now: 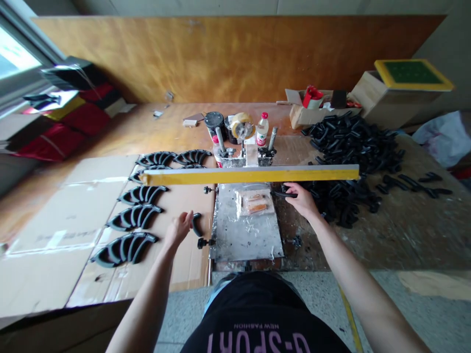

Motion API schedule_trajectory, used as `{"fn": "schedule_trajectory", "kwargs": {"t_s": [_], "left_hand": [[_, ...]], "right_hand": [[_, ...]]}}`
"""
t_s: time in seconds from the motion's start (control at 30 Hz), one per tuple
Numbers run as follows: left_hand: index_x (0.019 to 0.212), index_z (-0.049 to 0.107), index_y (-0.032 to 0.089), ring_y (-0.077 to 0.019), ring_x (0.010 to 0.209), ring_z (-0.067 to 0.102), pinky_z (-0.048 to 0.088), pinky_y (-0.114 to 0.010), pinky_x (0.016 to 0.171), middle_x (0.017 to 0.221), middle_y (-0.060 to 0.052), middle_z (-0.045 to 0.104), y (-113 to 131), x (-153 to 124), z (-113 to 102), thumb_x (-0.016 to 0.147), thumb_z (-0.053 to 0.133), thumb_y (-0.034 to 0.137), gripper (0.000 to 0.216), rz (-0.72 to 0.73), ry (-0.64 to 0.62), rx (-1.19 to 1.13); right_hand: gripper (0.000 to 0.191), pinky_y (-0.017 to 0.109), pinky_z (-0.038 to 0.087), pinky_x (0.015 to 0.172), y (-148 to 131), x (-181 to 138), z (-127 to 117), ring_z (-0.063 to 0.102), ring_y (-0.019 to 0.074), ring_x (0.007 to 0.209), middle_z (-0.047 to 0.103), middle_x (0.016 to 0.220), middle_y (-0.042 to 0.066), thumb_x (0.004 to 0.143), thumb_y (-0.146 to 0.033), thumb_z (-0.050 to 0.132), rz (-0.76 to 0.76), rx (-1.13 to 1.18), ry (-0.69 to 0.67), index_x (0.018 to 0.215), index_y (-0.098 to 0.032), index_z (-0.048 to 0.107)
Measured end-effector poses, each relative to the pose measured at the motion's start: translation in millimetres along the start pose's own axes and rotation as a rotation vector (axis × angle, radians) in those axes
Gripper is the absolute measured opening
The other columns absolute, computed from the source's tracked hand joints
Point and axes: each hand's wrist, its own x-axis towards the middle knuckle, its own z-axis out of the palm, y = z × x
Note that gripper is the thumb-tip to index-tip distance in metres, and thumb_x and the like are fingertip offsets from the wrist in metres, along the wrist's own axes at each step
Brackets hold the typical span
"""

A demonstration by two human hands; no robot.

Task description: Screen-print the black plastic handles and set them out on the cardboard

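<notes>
Pinching a curved black piece [281, 194] between thumb and fingers, the right hand [300, 198] is at the right edge of a metal plate [235, 240] in the head view. The left hand [180, 227], its fingers bent, is just beside a second black piece [197, 224] over the cardboard sheet [187, 270]; whether it grips that piece, I cannot tell. Left of this hand, more curved black pieces [127, 245] lie fanned in groups on the cardboard. Two orange shapes [256, 208] sit on the plate, and a long yellow-faced bar [253, 175] spans above its far end. To the right, a heap of black parts [353, 142] covers some of the wooden tabletop [147, 130]. Behind the bar stand a red-capped bottle [262, 132] and a tape roll [243, 126].
</notes>
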Motion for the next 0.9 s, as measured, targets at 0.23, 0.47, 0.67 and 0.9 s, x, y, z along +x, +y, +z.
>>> {"fn": "schedule_trajectory", "kwargs": {"t_s": [0.23, 0.47, 0.67, 0.9], "left_hand": [[0.085, 0.059, 0.020, -0.0101, 0.048, 0.049, 0.040, -0.021, 0.048, 0.061, 0.001, 0.060, 116.4, -0.6, -13.8, 0.088, 0.045, 0.056, 0.040, 0.310, 0.216, -0.794], [0.087, 0.066, 0.018, -0.0118, 0.049, 0.053, 0.040, -0.022, 0.045, 0.056, 0.000, 0.059, 155.4, -17.3, -24.2, 0.089, 0.047, 0.051, 0.039, 0.358, 0.218, -0.889], [0.104, 0.067, 0.017, -0.0162, 0.070, 0.063, 0.049, -0.027, 0.061, 0.079, -0.004, 0.069, 141.6, -31.2, -16.2, 0.090, 0.043, 0.055, 0.047, 0.391, 0.220, -0.854], [0.093, 0.065, 0.019, -0.0114, 0.053, 0.056, 0.041, -0.021, 0.047, 0.065, -0.001, 0.063, 152.2, -20.5, -19.7, 0.087, 0.049, 0.052, 0.037, 0.348, 0.163, -0.939]], "right_hand": [[0.031, 0.038, 0.047, 0.094, -39.9, 1.9, 72.9, 0.059, 0.0203, 0.101, 0.068, 0.103, 0.005, 0.081, -0.009, 0.061, -0.447, -0.021, -0.102, 0.104, -0.025, 0.075], [0.035, 0.039, 0.040, 0.100, -43.3, -18.6, 82.5, 0.054, 0.0228, 0.112, 0.064, 0.121, 0.008, 0.092, -0.021, 0.054, -0.517, -0.281, -0.074, 0.125, -0.025, 0.064], [0.038, 0.042, 0.040, 0.102, -49.8, -18.9, 76.8, 0.058, 0.0261, 0.115, 0.067, 0.122, 0.009, 0.094, -0.038, 0.053, -0.484, -0.337, -0.159, 0.130, -0.024, 0.060], [0.053, 0.049, 0.020, 0.117, -66.4, 1.5, 105.0, 0.031, 0.0256, 0.142, 0.042, 0.150, 0.004, 0.093, -0.046, 0.053, -0.722, -0.392, -0.288, 0.142, -0.026, 0.046]]}}
